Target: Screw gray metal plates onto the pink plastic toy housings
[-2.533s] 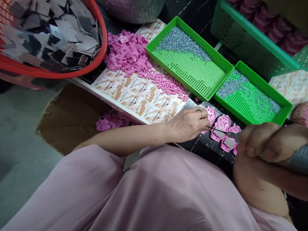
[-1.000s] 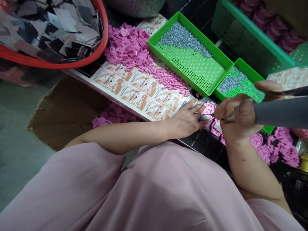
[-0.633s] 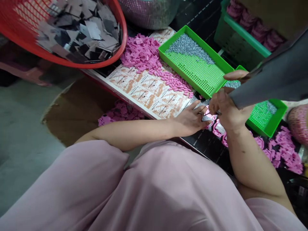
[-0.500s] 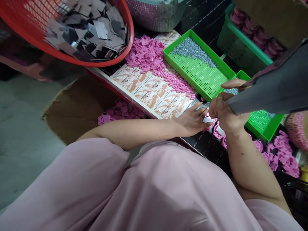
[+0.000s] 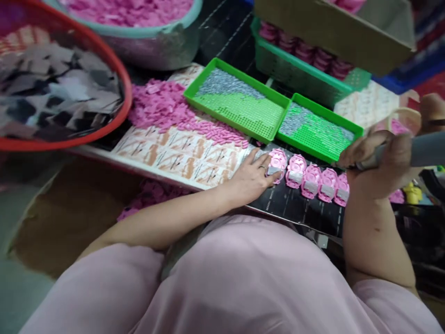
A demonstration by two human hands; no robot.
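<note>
Pink plastic casings (image 5: 295, 170) with grey metal plates lie in a row along the table's front edge. My left hand (image 5: 252, 178) rests on the leftmost casing (image 5: 277, 160), fingers stretched out, fingertips touching its plate. To the right, my right hand (image 5: 378, 157) is wrapped round a grey electric screwdriver (image 5: 427, 149), held above the right end of the row; its tip is hidden by the fingers. Behind the row, a larger green tray (image 5: 267, 132) and a smaller green tray (image 5: 320, 150) contain small silvery screws (image 5: 225, 84).
A red basket (image 5: 127, 93) of grey metal plates stands at left. Loose pink parts (image 5: 156, 104) are heaped on the printed sheet (image 5: 181, 162). Behind are a tub (image 5: 160, 44) of pink parts, a teal basket (image 5: 295, 69) and a cardboard box (image 5: 330, 37).
My right hand has moved right with the electric screwdriver, away from my left hand. The row of casings now shows more fully. The view has turned to the right.
</note>
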